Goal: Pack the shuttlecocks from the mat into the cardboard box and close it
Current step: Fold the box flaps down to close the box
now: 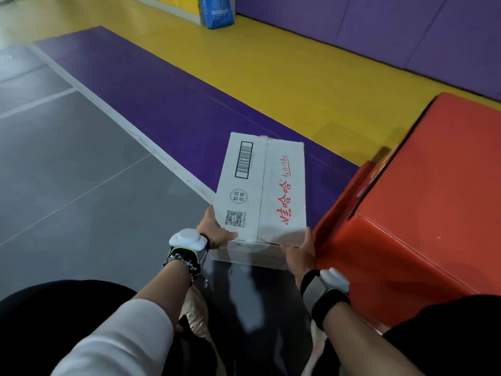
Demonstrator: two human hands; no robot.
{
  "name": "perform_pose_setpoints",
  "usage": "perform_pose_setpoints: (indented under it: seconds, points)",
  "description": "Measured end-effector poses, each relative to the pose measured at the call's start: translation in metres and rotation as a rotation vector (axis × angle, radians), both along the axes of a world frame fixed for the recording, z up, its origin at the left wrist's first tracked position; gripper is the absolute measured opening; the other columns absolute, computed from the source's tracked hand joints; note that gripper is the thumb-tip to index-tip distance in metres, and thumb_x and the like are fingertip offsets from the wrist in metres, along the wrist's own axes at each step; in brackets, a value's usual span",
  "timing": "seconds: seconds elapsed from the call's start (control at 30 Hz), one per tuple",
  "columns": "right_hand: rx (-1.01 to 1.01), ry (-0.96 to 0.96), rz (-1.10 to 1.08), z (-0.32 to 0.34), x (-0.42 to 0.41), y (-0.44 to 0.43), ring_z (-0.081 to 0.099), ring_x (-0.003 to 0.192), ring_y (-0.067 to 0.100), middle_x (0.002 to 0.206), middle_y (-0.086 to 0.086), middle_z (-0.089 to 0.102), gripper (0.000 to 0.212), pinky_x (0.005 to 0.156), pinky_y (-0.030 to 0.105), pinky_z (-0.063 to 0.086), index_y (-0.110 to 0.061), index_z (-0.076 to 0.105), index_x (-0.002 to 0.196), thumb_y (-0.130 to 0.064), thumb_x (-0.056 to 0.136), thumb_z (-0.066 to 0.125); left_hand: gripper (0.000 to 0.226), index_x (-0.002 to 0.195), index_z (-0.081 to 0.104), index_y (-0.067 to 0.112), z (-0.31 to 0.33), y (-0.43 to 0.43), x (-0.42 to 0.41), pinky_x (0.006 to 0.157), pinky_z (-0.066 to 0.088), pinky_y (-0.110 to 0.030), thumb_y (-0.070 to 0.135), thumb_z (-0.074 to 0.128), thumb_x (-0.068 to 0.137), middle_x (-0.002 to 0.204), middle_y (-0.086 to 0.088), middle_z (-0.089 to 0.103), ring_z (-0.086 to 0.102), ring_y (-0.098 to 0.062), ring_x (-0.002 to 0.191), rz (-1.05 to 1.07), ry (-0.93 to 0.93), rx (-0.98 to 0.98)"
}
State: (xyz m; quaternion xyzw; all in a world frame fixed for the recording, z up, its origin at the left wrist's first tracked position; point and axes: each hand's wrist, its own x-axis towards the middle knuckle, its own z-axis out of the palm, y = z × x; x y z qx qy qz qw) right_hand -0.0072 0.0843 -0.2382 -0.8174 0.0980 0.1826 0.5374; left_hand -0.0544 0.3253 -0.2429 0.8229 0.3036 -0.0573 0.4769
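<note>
Two hands are clasping the near end of a white cardboard box (260, 191), one at each near corner. The left hand (214, 229) is laying its thumb over the top edge while its fingers are wrapping the left side. The right hand (301, 253) is pressing against the right corner, with its thumb along the near edge and its fingers reaching up the side wall. The box is sitting low over the grey and purple floor (81, 172), just beside a red padded block (420, 199). Whether it is resting on the floor or hanging just above it cannot be told.

Both top flaps are lying flat and meeting along a centre seam, so the box is looking closed and its contents are hidden. No shuttlecocks are showing anywhere. If they are inside, the load is probably very light, and the feathers would be fragile under any crushing.

The cardboard is looking stiff at the corners but likely giving in the middle of its panels. Holding at the corners or under the bottom edges therefore seems the safest choice. No tape is showing on the seam, so the flaps may be springing up if the box is tipped.
</note>
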Motion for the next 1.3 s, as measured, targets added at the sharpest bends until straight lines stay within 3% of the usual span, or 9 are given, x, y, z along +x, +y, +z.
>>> perform_pose_setpoints:
  seconds: [0.17,0.33,0.43,0.53,0.67,0.83,1.0,1.17,1.3]
  points:
    - [0.003,-0.098,-0.127,-0.04,0.005,-0.018,0.041,0.138,0.023,0.149,0.005,0.042,0.096,0.115,0.047,0.032,-0.026,0.027,0.146,-0.043,0.058,0.065,0.083,0.124,0.052,0.015,0.01,-0.01,0.033,0.093,0.053,-0.04,0.034,0.083,0.05,0.11,0.003,0.069,0.066,-0.016,0.102,-0.182,-0.074,0.007]
    - [-0.011,-0.096,-0.208,-0.001,-0.007,-0.022,0.017,0.149,0.02,0.162,0.008,0.016,0.11,0.122,0.041,0.016,-0.013,0.005,0.156,-0.02,0.071,0.076,0.109,0.14,0.037,0.019,-0.005,-0.015,0.073,0.097,0.05,-0.044,0.038,0.086,0.045,0.128,0.001,0.058,0.058,-0.02,0.117,-0.259,-0.067,-0.051]
    - [-0.043,-0.105,-0.178,0.001,-0.007,-0.023,0.011,0.149,0.019,0.162,0.01,0.011,0.113,0.121,0.029,0.008,-0.006,0.002,0.155,-0.01,0.072,0.079,0.099,0.143,0.032,0.021,0.024,-0.027,0.08,0.088,0.052,-0.04,0.02,0.086,0.06,0.131,-0.001,0.054,0.058,-0.025,0.115,-0.264,-0.046,-0.019]
    - [-0.1,-0.056,-0.135,0.004,-0.004,-0.018,0.012,0.149,0.023,0.161,0.013,0.011,0.124,0.119,0.027,0.007,-0.002,-0.002,0.154,-0.022,0.064,0.08,0.082,0.139,0.036,0.022,0.02,-0.028,0.099,0.075,0.053,-0.041,0.007,0.081,0.071,0.122,-0.005,0.059,0.065,-0.034,0.099,-0.268,-0.017,-0.025]
    - [-0.152,-0.034,-0.094,0.003,-0.001,-0.013,0.002,0.151,0.025,0.161,0.017,0.0,0.127,0.122,0.031,0.002,0.0,-0.01,0.152,-0.023,0.067,0.082,0.069,0.132,0.043,0.016,0.012,-0.028,0.115,0.081,0.048,-0.039,0.01,0.079,0.074,0.117,-0.004,0.062,0.061,-0.033,0.108,-0.315,-0.04,0.083]
    - [-0.211,-0.012,-0.056,0.004,-0.006,-0.012,-0.002,0.151,0.027,0.161,0.019,-0.006,0.126,0.121,0.03,-0.002,0.0,-0.016,0.151,-0.02,0.071,0.08,0.088,0.145,0.031,0.008,0.009,-0.027,0.112,0.106,0.038,-0.041,0.023,0.081,0.074,0.141,-0.004,0.05,0.048,-0.025,0.128,-0.333,0.004,0.177]
    - [-0.333,0.055,0.05,0.017,-0.001,-0.014,-0.002,0.15,0.031,0.16,0.023,-0.008,0.119,0.121,0.032,0.002,0.005,-0.02,0.148,-0.025,0.078,0.072,0.075,0.136,0.033,0.007,0.015,-0.037,0.105,0.098,0.042,-0.047,0.03,0.076,0.079,0.133,-0.017,0.051,0.046,-0.037,0.126,-0.28,0.073,0.213]
    - [-0.568,-0.015,0.25,0.051,-0.005,-0.023,0.004,0.148,0.041,0.156,0.035,-0.003,0.109,0.122,0.037,0.007,0.019,-0.016,0.142,-0.039,0.087,0.058,0.1,0.155,-0.005,0.014,0.037,-0.073,0.075,0.12,0.011,-0.048,0.054,0.058,0.089,0.162,-0.014,-0.008,-0.004,-0.031,0.15,-0.321,0.219,0.443]
    - [-0.677,-0.223,0.301,0.063,-0.024,-0.021,0.01,0.147,0.042,0.157,0.033,0.004,0.11,0.12,0.041,0.013,0.014,-0.008,0.147,-0.054,0.082,0.049,0.094,0.155,-0.008,0.028,0.06,-0.095,0.054,0.12,0.005,-0.052,0.058,0.053,0.089,0.162,-0.005,-0.015,-0.014,-0.029,0.149,-0.435,0.284,0.529]
